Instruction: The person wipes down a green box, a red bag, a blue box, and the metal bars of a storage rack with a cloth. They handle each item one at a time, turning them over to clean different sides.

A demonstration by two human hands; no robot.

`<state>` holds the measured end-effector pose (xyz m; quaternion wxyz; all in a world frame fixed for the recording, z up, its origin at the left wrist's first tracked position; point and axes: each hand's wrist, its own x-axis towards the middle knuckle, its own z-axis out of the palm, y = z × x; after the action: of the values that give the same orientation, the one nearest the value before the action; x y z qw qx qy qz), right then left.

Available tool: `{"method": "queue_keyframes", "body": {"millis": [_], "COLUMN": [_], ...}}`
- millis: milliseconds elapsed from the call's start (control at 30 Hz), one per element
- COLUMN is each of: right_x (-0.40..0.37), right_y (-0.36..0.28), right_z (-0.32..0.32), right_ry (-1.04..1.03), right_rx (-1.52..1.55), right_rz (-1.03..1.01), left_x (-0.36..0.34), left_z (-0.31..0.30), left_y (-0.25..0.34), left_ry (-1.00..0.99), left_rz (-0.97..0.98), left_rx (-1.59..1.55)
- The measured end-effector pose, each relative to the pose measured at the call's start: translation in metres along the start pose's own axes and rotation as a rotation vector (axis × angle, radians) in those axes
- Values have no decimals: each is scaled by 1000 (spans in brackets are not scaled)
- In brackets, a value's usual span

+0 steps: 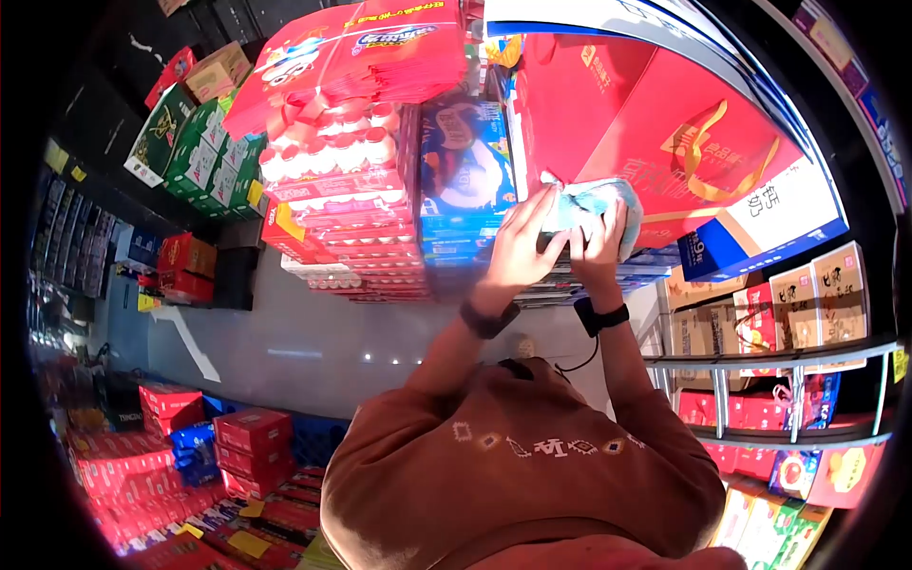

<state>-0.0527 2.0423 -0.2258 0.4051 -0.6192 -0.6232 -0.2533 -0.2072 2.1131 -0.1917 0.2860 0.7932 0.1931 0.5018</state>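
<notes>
A light-blue cloth is bunched up between my two hands, in front of a red gift bag with a gold ribbon handle. My left hand grips the cloth's left side, its fingers slanting up along it. On the lower right part, my right hand has its fingers bent into the fabric. The hands are close together, thumbs facing each other. Each wrist wears a dark band. Behind the left hand stands a stack of blue cartons.
Shrink-wrapped red-and-white bottle packs are piled on the left, topped by flat red bags. A white-and-blue carton sits right of the gift bag. A metal rack with boxes borders the right. Grey floor lies behind on the left.
</notes>
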Motion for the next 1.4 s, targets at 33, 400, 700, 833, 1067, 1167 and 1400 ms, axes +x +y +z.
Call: {"method": "queue_keyframes", "body": {"millis": [33,400,700,833,1067,1167,1400], "right_x": [-2,92,125,59,-37,-5,113], "right_y": [-4,-28,-25,-2,25,28,36], "right_z": [0,-30,-49,-20,15,-10,-83], "right_ry": [-13,137,189,98,-182,-348,82], "right_rx": [4,6,-45,-97,-39,122,131], "right_rz": [18,-19,-121,-238,-17,63,-104], "left_x": [-3,69,118,55,-27,-13,91], "left_z": [-3,-24,-25,-8,44,51,35], "left_y": [1,11,33,2,-61,-38,58], "left_ry": [-49,-174,-38,-74,-55,136,420], "left_rz": [-25,94,148,-28,-88,73,265], "left_rx": [-30,-333,-274,-233,61,176,368]}}
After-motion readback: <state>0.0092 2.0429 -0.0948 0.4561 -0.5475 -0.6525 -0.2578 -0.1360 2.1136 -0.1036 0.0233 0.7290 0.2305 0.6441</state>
